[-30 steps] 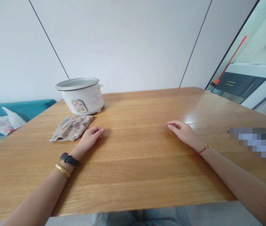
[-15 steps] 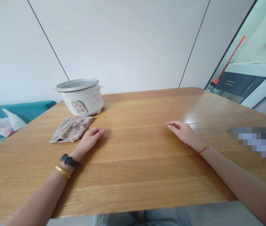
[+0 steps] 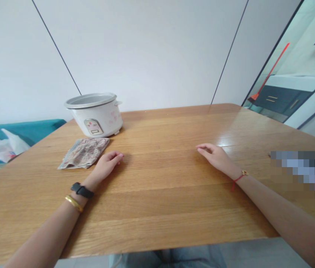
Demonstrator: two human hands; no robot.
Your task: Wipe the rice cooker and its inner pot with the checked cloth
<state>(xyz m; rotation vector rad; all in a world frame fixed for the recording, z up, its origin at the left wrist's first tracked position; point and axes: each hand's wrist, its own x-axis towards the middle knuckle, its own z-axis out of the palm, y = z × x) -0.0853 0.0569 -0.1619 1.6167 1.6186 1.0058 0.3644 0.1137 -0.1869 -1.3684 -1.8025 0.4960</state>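
My left hand (image 3: 108, 163) rests on the wooden table (image 3: 157, 201), fingers curled in and thumb lying along them; nothing shows in it. Close to its left is a folded, patterned brown-and-grey cloth (image 3: 83, 153), which the hand does not grip. Behind the cloth stands a white rice cooker (image 3: 97, 115) without a lid, its inside partly visible and a small panel on its front. Across the table, my right hand (image 3: 215, 156) lies with softly bent fingers and a gap between thumb and forefinger, holding nothing.
A blurred-out item (image 3: 308, 171) lies at the table's right side. To the left, a white plastic bag (image 3: 6, 145) sits on a teal seat (image 3: 40, 130). A pale panelled wall (image 3: 157, 56) rises behind the table. A red-handled broom (image 3: 271, 70) leans in the doorway at right.
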